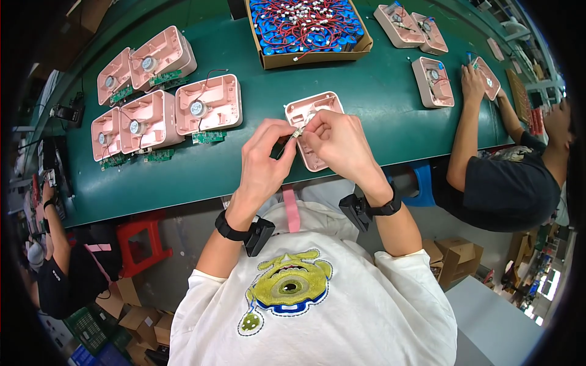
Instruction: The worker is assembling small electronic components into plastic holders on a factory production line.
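A pink plastic housing point(314, 160) lies open on the green table in front of me, partly hidden by my hands. My left hand point(266, 149) is closed in a pinch on a small pale piece point(297, 132) that looks like a connector, at the housing's left side. Close against it, my right hand point(336, 138) is over the housing, thumb and fingers pinched together. What lies between the right fingertips is too small and covered to make out. The fingertips of both hands nearly meet.
On the left of the green table point(262, 85) stand several pink housings point(209, 100) with round speakers and green circuit boards point(209, 137). A cardboard box point(317, 58) of blue wired cells stands at the back. More housings point(433, 82) sit right, near a co-worker's hand point(472, 82).
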Action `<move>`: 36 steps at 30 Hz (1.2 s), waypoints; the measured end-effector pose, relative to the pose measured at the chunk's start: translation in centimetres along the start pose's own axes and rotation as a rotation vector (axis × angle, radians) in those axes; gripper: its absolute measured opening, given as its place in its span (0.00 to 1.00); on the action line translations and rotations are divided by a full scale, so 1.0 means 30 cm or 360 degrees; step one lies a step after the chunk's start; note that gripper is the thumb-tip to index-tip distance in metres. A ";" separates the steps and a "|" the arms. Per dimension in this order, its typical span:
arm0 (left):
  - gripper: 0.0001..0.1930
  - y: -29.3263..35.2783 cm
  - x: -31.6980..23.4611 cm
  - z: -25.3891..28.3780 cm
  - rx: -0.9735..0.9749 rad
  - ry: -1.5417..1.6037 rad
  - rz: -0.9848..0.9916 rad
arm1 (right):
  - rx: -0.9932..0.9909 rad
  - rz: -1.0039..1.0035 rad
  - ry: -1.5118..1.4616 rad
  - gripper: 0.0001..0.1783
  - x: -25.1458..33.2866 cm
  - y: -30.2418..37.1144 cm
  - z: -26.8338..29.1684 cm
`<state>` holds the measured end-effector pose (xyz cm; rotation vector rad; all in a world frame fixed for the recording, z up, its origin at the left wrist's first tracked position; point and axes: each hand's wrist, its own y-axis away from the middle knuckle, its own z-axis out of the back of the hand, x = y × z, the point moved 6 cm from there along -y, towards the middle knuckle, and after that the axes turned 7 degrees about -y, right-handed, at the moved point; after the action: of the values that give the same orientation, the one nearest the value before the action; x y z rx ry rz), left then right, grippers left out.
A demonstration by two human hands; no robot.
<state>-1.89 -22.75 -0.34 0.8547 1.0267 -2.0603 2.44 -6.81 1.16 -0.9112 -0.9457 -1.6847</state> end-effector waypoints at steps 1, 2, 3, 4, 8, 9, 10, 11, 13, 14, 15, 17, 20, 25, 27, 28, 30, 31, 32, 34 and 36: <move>0.09 -0.001 -0.002 0.003 0.0004 -0.0006 -0.0033 | 0.0001 -0.0001 -0.0001 0.07 -0.003 -0.002 -0.002; 0.09 -0.003 -0.005 0.007 0.0009 -0.0012 -0.0066 | -0.0017 0.0028 0.0014 0.06 -0.005 -0.005 -0.004; 0.09 -0.003 -0.009 0.010 0.0015 -0.0016 -0.0100 | -0.0037 0.0056 0.0030 0.06 -0.008 -0.006 -0.005; 0.09 -0.003 -0.010 0.012 0.0017 -0.0015 -0.0099 | -0.0058 0.0083 0.0047 0.05 -0.008 -0.006 -0.006; 0.08 -0.010 -0.014 0.008 0.0084 0.0015 -0.0101 | -0.0129 0.0066 0.0067 0.06 -0.005 -0.007 -0.006; 0.08 -0.003 0.003 0.007 0.0077 0.0074 -0.0009 | -0.0139 0.0070 0.0072 0.06 -0.002 -0.004 -0.009; 0.08 -0.005 0.020 0.004 0.0064 0.0130 0.0073 | -0.0107 0.0174 0.0183 0.06 0.016 -0.005 -0.015; 0.08 -0.007 0.036 0.000 0.0052 0.0187 0.0154 | -0.0076 0.0278 0.0296 0.07 0.035 -0.005 -0.019; 0.07 0.006 0.047 -0.009 0.0033 0.0253 0.0220 | -0.0069 0.0395 0.0424 0.07 0.066 -0.027 0.014; 0.07 0.015 0.061 -0.014 0.0023 0.0313 0.0310 | -0.0144 0.0463 0.0507 0.07 0.088 -0.049 0.072; 0.07 0.024 0.073 -0.020 0.0022 0.0372 0.0403 | -0.0221 0.0523 0.0586 0.07 0.110 -0.068 0.139; 0.07 0.028 0.087 -0.022 0.0029 0.0431 0.0426 | -0.0361 0.0632 0.0760 0.08 0.144 -0.135 0.275; 0.07 0.038 0.111 -0.039 0.0059 0.0551 0.0514 | -0.0323 0.0613 0.0853 0.09 0.132 -0.288 0.373; 0.07 0.031 0.127 -0.049 0.0110 0.0663 0.0613 | -0.0235 0.1080 0.1060 0.11 0.171 -0.334 0.232; 0.07 0.030 0.117 -0.044 0.0130 0.0658 0.0595 | -0.0267 0.1157 0.1071 0.11 0.157 -0.353 0.218; 0.07 0.032 0.120 -0.039 0.0123 0.0654 0.0598 | -0.0297 0.1229 0.1085 0.11 0.155 -0.364 0.212; 0.08 0.038 0.126 -0.043 0.0212 0.0613 0.0600 | -0.0324 0.1306 0.1095 0.12 0.141 -0.371 0.199; 0.09 0.040 0.128 -0.045 0.0258 0.0594 0.0600 | -0.0325 0.1372 0.1121 0.10 0.133 -0.368 0.193; 0.09 0.038 0.127 -0.045 0.0254 0.0592 0.0600 | -0.0327 0.1438 0.1147 0.09 0.125 -0.365 0.189; 0.08 0.027 0.120 -0.041 0.0207 0.0605 0.0588 | -0.0331 0.1509 0.1173 0.08 0.130 -0.356 0.190; 0.07 0.021 0.115 -0.036 0.0185 0.0612 0.0575 | -0.0427 0.1368 0.0593 0.05 0.126 -0.359 0.247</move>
<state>-3.05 -23.08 -3.80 1.4242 0.8708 -1.6969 -7.77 0.93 5.74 -0.9432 -0.0290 -1.1630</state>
